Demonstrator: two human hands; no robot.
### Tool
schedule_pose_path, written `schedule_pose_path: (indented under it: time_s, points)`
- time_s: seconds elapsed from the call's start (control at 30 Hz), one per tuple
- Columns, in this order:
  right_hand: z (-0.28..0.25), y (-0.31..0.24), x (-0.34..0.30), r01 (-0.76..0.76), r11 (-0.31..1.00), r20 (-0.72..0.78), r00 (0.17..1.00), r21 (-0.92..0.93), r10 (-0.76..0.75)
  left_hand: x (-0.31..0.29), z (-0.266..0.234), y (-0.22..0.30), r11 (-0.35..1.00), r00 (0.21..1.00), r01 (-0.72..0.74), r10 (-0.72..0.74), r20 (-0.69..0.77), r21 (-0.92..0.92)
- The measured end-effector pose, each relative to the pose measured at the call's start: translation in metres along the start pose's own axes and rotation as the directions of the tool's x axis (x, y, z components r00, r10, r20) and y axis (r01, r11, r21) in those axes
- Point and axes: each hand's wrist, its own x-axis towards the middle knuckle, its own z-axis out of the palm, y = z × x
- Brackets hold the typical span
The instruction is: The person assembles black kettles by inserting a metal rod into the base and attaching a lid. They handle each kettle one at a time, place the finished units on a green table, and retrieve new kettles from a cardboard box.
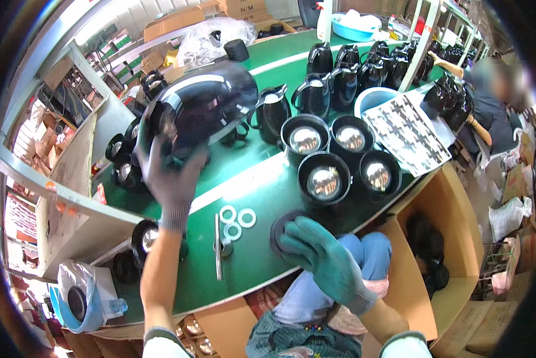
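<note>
My left hand (pixel 175 179), in a grey glove, grips a large glossy black jug (pixel 217 98) held tilted above the left side of the table; motion blurs its fingers. Near the front edge, my right hand (pixel 321 253), in a green glove, is closed around a round black cap-like piece (pixel 279 234). Between the hands lie several pale rings (pixel 246 218) and a T-shaped metal tool (pixel 218 256) with a straight bar. Behind my right hand stand several open black jug bodies (pixel 324 178) with shiny silver domes inside.
Finished-looking black jugs (pixel 274 113) stand in rows at the back. A patterned sheet (pixel 406 134) lies over a blue basin (pixel 375 95). An open cardboard box (pixel 465 232) is at the right, a blue bucket (pixel 80 322) at lower left. A co-worker (pixel 488 101) sits at far right.
</note>
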Motion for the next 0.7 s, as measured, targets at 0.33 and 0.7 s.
schedule_pose_path:
  time_s: [0.33, 0.7]
  points:
    - [-0.102, 0.014, -0.100, -0.013, 0.989, -0.134, 0.990, 0.148, 0.033, 0.138, 0.372, -0.101, 0.947, 0.829, -0.234, 0.076, 0.554, 0.222]
    - [-0.111, -0.044, -0.054, 0.172, 0.982, -0.223, 0.963, 0.074, -0.152, 0.177, 0.365, -0.139, 0.721, 0.824, -0.302, -0.132, 0.551, 0.624]
